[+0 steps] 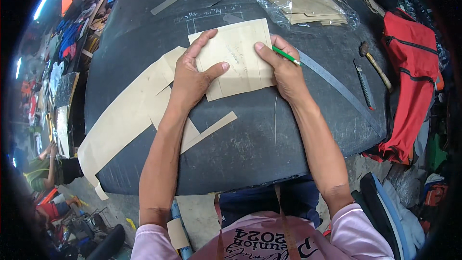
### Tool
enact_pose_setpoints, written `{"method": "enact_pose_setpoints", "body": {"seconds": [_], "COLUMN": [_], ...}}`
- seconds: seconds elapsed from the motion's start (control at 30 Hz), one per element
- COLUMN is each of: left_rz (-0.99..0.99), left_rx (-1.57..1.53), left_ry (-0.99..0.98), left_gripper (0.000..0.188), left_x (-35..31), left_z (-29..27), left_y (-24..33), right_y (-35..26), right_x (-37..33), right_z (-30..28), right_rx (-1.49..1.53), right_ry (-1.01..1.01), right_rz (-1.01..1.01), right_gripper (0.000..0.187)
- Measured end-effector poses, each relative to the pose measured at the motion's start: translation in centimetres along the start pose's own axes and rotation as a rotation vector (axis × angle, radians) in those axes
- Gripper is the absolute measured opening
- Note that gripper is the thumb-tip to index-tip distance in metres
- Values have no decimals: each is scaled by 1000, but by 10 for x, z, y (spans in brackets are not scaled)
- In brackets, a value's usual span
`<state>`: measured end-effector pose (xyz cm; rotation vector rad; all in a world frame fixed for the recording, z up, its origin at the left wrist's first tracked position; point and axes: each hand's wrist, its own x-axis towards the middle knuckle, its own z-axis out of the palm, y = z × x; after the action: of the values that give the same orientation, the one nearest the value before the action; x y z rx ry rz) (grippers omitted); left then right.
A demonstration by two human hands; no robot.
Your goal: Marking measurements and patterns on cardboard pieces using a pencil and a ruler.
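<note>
Both my hands hold a stack of tan paper pattern pieces (240, 60), roughly square and faintly pencilled, above the dark table. My left hand (192, 74) grips its left side, with the thumb lying on top. At the right edge my right hand (288, 70) pinches the paper under its thumb. A green pencil (284, 54) also sits in that hand, sticking out between the fingers. Beneath my left forearm lies a large curved sheet of tan paper (120, 108), with cut edges and a narrow paper strip (211, 130) beside it. Some fingers are hidden behind the pattern pieces.
A long metal ruler (337, 84) slants across the table's right side, near a utility knife (364, 86) and a hammer (376, 65). Clear plastic with tan paper (308, 0) lies at the back. A red bag (409, 82) rests at right. Another person (45, 168) is far left.
</note>
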<state>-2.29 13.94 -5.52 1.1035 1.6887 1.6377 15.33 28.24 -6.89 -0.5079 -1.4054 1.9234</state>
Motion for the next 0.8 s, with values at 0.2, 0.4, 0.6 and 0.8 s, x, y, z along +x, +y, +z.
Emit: {"method": "enact_pose_setpoints", "body": {"seconds": [0.2, 0.4, 0.6, 0.8], "left_rz": [3, 26, -18, -20], "left_rx": [27, 136, 103, 61], "left_ry": [-18, -6, -3, -8], "left_gripper": [80, 84, 89, 90], "left_x": [0, 1, 2, 2], "left_z": [-1, -2, -1, -1], "left_y": [0, -1, 0, -2], "right_y": [0, -2, -3, -4], "right_x": [-1, -1, -1, -2], "right_z": [1, 0, 2, 2], "right_rx": [-28, -76, -86, -102], "right_ry": [9, -6, 1, -1], "right_rz": [-6, -10, -25, -8], "right_gripper": [32, 34, 32, 32]}}
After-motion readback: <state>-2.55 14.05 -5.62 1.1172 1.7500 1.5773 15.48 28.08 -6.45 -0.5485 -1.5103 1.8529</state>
